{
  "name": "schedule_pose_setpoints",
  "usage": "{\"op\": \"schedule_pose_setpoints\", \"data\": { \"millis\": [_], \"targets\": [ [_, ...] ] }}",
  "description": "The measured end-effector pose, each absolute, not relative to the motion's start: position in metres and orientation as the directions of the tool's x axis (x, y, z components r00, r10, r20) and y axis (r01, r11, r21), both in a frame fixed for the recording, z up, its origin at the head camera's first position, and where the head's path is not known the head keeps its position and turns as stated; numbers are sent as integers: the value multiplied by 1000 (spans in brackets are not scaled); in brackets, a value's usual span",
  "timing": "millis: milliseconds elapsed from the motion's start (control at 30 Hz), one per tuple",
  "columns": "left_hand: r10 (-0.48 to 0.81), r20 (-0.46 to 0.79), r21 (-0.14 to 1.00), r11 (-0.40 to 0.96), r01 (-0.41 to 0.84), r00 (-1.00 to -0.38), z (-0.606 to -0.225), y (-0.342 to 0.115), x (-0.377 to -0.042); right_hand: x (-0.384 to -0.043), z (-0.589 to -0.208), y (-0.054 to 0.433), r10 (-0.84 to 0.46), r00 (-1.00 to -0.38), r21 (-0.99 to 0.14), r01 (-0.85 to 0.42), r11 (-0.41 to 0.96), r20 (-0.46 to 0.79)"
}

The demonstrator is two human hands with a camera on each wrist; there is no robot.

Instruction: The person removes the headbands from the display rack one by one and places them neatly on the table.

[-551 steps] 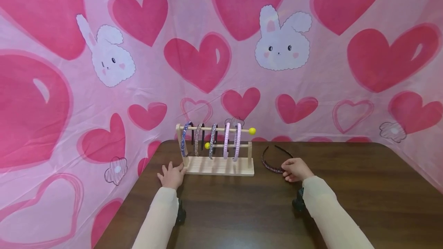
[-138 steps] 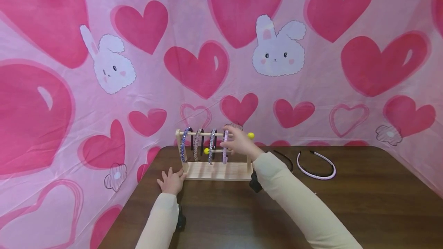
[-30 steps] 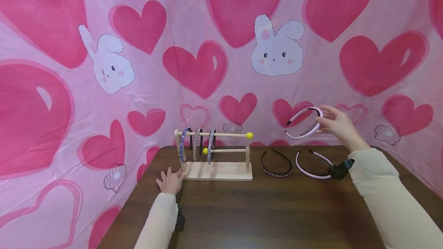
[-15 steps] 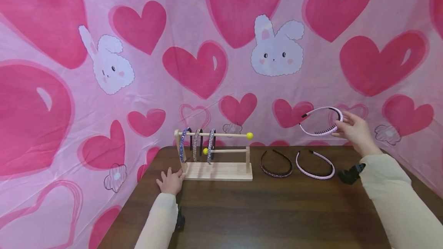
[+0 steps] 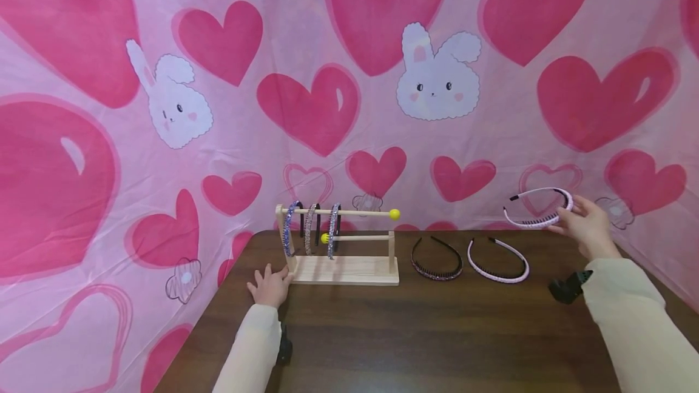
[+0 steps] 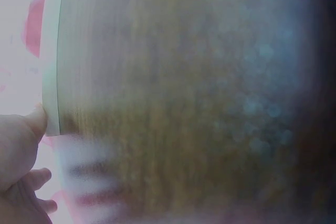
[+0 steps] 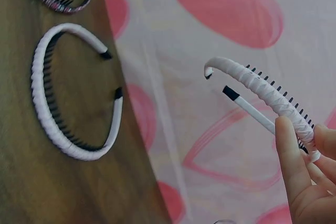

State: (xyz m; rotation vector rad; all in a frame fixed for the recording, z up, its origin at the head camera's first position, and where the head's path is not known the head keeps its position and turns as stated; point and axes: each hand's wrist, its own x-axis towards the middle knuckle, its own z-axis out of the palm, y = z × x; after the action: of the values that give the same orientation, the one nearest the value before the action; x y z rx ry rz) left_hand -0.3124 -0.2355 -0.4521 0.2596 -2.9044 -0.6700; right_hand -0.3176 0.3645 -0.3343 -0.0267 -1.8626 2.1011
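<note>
Above the table's right part, my right hand (image 5: 588,228) pinches a pale lilac headband (image 5: 537,223) by its curved middle; its black-tipped ends point left. In the right wrist view, thumb and fingers close on the ribbon-wrapped band (image 7: 262,90), whose inner side has dark comb teeth. My left hand (image 5: 270,287) lies with fingers spread on the table, touching the left end of the wooden headband rack (image 5: 344,270). Three glittery headbands hang from the rack's upper bar: a blue one (image 5: 287,229), a pinkish one (image 5: 309,230) and a silver one (image 5: 332,232).
On the brown table (image 5: 415,338), right of the rack, lie a dark glittery headband (image 5: 437,276) and a second lilac headband (image 5: 505,281). Yellow balls (image 5: 395,214) cap the rack's bars. A pink heart-print cloth (image 5: 306,108) hangs behind the table.
Both lilac headbands have left the rack; one now lies on the table. Over the last second my right hand has carried the other rightward and slightly down. The left hand stays put.
</note>
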Motion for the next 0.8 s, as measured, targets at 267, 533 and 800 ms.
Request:
{"op": "schedule_pose_setpoints", "data": {
  "millis": [267, 533, 800],
  "targets": [
    [-204, 103, 441, 887, -140, -974, -452, -236, -310, -371, -417, 442, 375, -908, -950, -265, -166, 187],
    [-203, 94, 444, 885, -142, -975, -451, -235, -310, -312, -382, 391, 407, -911, -964, -168, -204, 73],
    [-195, 98, 442, 887, -133, -976, -453, -235, -314, -289, -386, 384, 467, -880, -978, -19, -210, -84]
  ]
}}
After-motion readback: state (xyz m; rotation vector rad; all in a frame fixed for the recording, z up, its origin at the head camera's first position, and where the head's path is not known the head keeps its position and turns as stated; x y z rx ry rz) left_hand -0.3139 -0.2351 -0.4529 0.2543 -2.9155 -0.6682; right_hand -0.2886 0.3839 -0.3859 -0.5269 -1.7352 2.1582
